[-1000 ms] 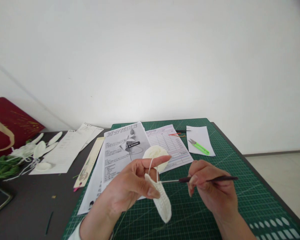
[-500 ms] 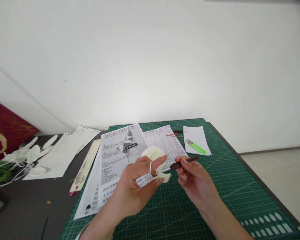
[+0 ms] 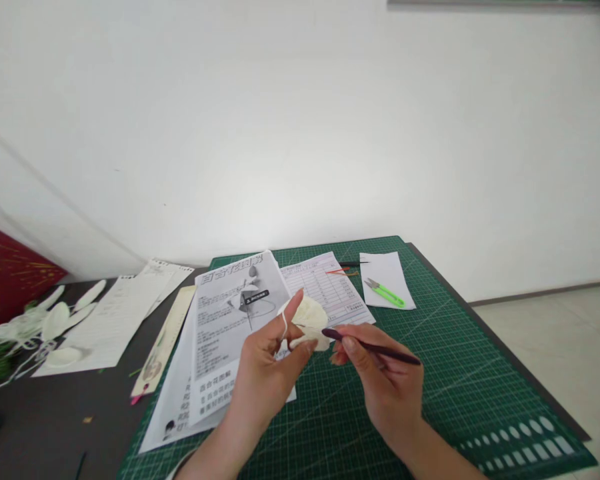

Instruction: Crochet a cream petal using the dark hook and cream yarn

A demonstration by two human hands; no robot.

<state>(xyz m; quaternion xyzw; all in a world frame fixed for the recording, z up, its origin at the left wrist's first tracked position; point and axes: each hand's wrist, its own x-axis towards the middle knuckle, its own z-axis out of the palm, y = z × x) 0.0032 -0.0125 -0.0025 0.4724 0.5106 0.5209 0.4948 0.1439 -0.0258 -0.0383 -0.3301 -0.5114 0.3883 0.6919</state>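
Note:
My left hand (image 3: 267, 377) pinches a cream crocheted piece (image 3: 310, 313) between thumb and fingers, above the printed sheets. A strand of white yarn (image 3: 283, 323) loops round its raised index finger. In my right hand (image 3: 393, 383) is a dark brown crochet hook (image 3: 380, 348), gripped like a pen. Its left end meets the edge of the crocheted piece; the fine tip cannot be made out. Under both hands lies a green cutting mat (image 3: 325, 420).
Printed pattern sheets (image 3: 220, 333) and a form (image 3: 325, 280) cover the mat's left part. Green thread snips (image 3: 385, 293) rest on white paper (image 3: 403, 277). White crocheted petals (image 3: 56, 321) and yarn lie far left by a bookmark (image 3: 165, 340). A wall (image 3: 300, 133) stands behind.
The right hand has turned, so the crochet hook now slopes down to the right with its left end at the crocheted piece. My left index finger points higher. The view has shifted slightly.

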